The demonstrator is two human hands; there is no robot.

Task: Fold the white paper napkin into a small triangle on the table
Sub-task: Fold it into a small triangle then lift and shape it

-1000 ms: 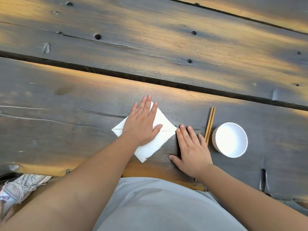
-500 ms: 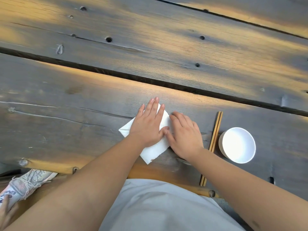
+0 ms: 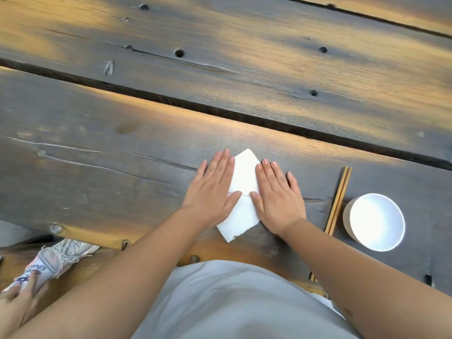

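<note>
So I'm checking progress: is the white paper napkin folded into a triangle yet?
Not yet: the white paper napkin lies flat, pressed by left hand and right hand; shape partly hidden.

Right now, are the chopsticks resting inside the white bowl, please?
No, the chopsticks lie flat on the table just left of the white bowl.

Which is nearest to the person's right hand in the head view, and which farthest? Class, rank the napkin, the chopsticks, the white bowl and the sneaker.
From the right hand:
1. Napkin: under its fingers, touching.
2. Chopsticks: just to its right.
3. White bowl: farther right, beyond the chopsticks.
4. Sneaker: far left, below the table edge.
</note>
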